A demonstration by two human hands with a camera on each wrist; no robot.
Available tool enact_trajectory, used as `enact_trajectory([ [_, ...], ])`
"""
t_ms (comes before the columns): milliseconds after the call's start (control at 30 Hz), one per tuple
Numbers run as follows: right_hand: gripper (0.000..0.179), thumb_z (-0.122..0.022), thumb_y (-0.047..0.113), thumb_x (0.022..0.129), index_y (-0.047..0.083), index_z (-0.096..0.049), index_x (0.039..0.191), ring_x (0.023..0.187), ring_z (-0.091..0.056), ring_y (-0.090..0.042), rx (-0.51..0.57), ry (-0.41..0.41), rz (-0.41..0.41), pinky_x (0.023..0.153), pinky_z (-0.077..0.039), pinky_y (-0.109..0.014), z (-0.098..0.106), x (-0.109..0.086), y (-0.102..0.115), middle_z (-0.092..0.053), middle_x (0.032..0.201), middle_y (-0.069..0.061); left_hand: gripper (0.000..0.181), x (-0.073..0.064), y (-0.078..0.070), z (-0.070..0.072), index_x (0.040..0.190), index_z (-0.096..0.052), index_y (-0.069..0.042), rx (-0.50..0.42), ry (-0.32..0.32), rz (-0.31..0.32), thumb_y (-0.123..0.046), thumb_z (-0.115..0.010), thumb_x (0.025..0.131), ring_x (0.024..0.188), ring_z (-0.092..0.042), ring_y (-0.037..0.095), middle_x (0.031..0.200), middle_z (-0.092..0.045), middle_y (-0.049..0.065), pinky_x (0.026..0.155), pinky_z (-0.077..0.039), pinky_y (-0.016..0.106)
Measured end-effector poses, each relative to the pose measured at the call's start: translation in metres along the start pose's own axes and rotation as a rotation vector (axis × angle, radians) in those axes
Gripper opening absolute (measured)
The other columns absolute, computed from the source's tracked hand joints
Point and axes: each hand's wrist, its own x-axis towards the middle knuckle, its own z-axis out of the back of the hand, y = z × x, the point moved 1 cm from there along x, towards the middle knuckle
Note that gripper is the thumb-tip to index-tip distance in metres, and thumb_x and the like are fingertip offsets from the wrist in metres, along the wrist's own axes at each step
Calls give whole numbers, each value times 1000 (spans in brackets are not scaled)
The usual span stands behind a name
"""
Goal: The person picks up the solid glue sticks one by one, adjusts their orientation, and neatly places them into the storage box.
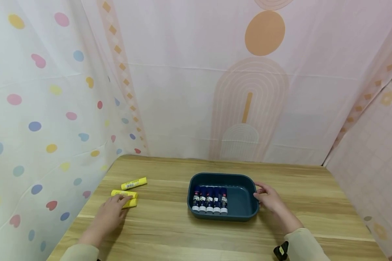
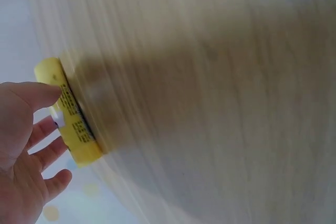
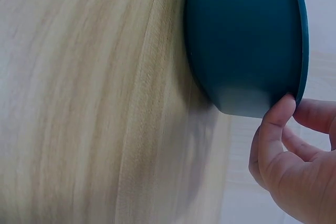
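My left hand [image 1: 108,216] is at the left of the table, over two yellow glue sticks lying side by side. In the left wrist view its thumb and fingers pinch one yellow glue stick [image 2: 83,139] with dark print on its side; the second is hidden there. A third yellow glue stick [image 1: 134,183] lies at an angle just behind them. At the other side, my right hand [image 1: 272,200] pinches the right-end rim of a dark teal bin [image 1: 222,217], thumb and fingers on either face of the wall. Several navy glue sticks [image 1: 209,200] with white ends stand in a row in the bin's left half.
The wood-grain table [image 1: 163,239] carries the bin near its middle. Behind it hangs a pale patterned curtain [image 1: 183,108], and a dotted curtain [image 1: 52,145] borders the left edge. A black strap [image 1: 281,251] shows at the right sleeve.
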Motion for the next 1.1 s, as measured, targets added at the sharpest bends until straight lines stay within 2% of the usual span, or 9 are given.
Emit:
enact_trajectory([
  [100, 46, -55, 3, 91, -1, -44, 136, 73, -50, -16, -14, -10, -52, 61, -48, -29, -2, 1, 2, -47, 93, -9, 51, 1, 2, 0, 126, -58, -8, -2, 18, -8, -9, -74, 78, 101, -56, 38, 112, -57, 20, 78, -49, 56],
  [200, 46, -53, 1, 92, -2, -42, 137, 74, -50, -17, -27, -15, -86, 62, -48, -30, -3, 1, 3, -47, 94, -9, 50, 2, 2, 0, 123, -59, -8, -21, 8, -26, -3, -75, 76, 94, -58, 32, 107, -58, 15, 75, -51, 50],
  [433, 46, -53, 1, 93, -1, -41, 138, 74, -50, -18, -35, -19, -99, 62, -48, -31, -4, 2, 1, -47, 94, -9, 52, 2, 1, 2, 118, -60, -11, -67, 7, -50, 9, -71, 72, 92, -57, 28, 104, -57, 9, 73, -53, 45],
  [533, 46, -52, 1, 93, -1, -42, 138, 74, -50, -18, -28, -20, -104, 62, -48, -30, -4, 1, 1, -47, 93, -9, 52, 3, 0, 1, 118, -61, -13, -63, 9, -84, 8, -73, 72, 89, -56, 24, 102, -56, 6, 71, -53, 40],
  [633, 45, -52, 1, 94, 0, -41, 138, 74, -49, -17, -20, -20, -108, 61, -47, -30, -4, 1, 2, -46, 92, -8, 54, 5, -3, -1, 121, -61, -12, -70, -16, -129, 5, -75, 72, 86, -55, 19, 100, -55, 3, 71, -52, 36],
  [733, 45, -52, 1, 94, 0, -42, 138, 74, -49, -17, -17, -19, -107, 61, -47, -30, -4, 0, 4, -46, 92, -8, 58, 7, -9, 0, 126, -58, -7, -136, -76, -145, 7, -74, 72, 86, -55, 18, 100, -54, 5, 73, -52, 37],
  [867, 45, -52, 0, 93, -1, -42, 138, 73, -49, -17, -12, -18, -104, 61, -48, -30, -4, 0, 5, -46, 91, -7, 64, 11, -22, 4, 137, -46, -5, -299, -131, -84, 6, -69, 78, 91, -56, 22, 106, -52, 11, 76, -52, 39],
  [967, 45, -52, 0, 93, -1, -42, 137, 72, -49, -17, -6, -20, -103, 60, -48, -31, -4, 1, 3, -46, 90, -7, 71, 15, -35, 8, 145, -34, -9, -416, -169, -32, 4, -66, 83, 95, -55, 24, 110, -51, 15, 76, -52, 40],
  [1100, 46, -52, -1, 93, -1, -42, 137, 71, -48, -16, -1, -22, -100, 59, -47, -30, -4, 1, 3, -45, 89, -6, 74, 23, -51, 12, 149, -29, -14, -546, -199, -15, 5, -63, 85, 95, -53, 26, 108, -49, 18, 71, -54, 35],
])
